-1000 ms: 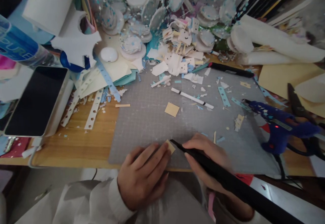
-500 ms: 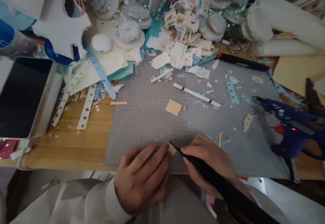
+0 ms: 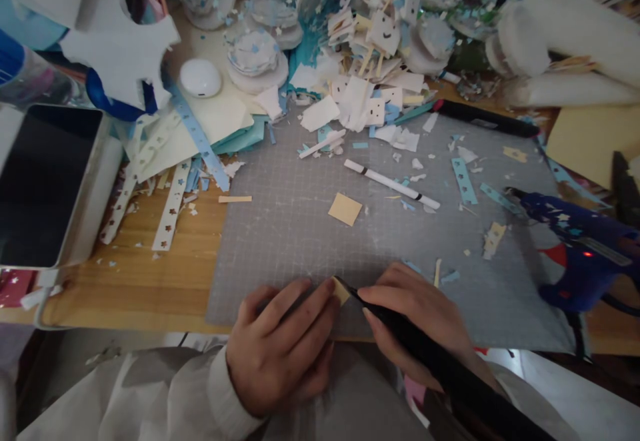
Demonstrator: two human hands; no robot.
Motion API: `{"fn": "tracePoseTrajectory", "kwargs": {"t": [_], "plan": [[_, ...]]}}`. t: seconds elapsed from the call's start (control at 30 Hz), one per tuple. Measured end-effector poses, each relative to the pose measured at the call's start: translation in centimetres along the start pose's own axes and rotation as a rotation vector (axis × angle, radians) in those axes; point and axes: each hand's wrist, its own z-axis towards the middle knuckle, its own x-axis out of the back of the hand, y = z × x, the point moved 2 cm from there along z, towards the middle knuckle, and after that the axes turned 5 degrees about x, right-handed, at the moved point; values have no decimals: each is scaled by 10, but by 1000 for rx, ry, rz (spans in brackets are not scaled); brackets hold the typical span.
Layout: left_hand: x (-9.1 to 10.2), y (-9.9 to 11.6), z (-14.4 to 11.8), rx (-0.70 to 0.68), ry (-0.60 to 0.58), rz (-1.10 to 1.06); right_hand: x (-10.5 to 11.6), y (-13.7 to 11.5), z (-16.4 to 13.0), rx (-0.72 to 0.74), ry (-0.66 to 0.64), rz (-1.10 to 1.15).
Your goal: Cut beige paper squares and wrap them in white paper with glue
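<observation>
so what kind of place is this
Probably a home craft desk: a grey cutting mat strewn with paper scraps, a blue glue gun at the right, and a heap of little paper cutouts at the back.

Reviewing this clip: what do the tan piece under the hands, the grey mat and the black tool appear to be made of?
The small tan piece, pinned by the left hand, looks like matte card or thin paper: flat, with crisp edges. The grey mat seems a rubbery plastic cutting mat, dull with a printed grid. The black tool in the right hand looks like matte plastic or coated metal; its tip is too small to tell.
</observation>
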Motion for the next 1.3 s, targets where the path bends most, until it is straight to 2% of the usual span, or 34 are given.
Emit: {"fn": "tracePoseTrajectory", "kwargs": {"t": [0.33,0.67,1.03,1.3], "plan": [[1,3,-2,75,15,2,-4,1,-2,75,-67,-97],[2,4,-3,100,9,-25,-6,0,-6,17,-114,-75],[2,3,-4,116,-6,-32,-1,-4,-5,80,-65,-89],[3,4,-5,121,-11,-33,-2,-5,-8,61,-26,-138]]}}
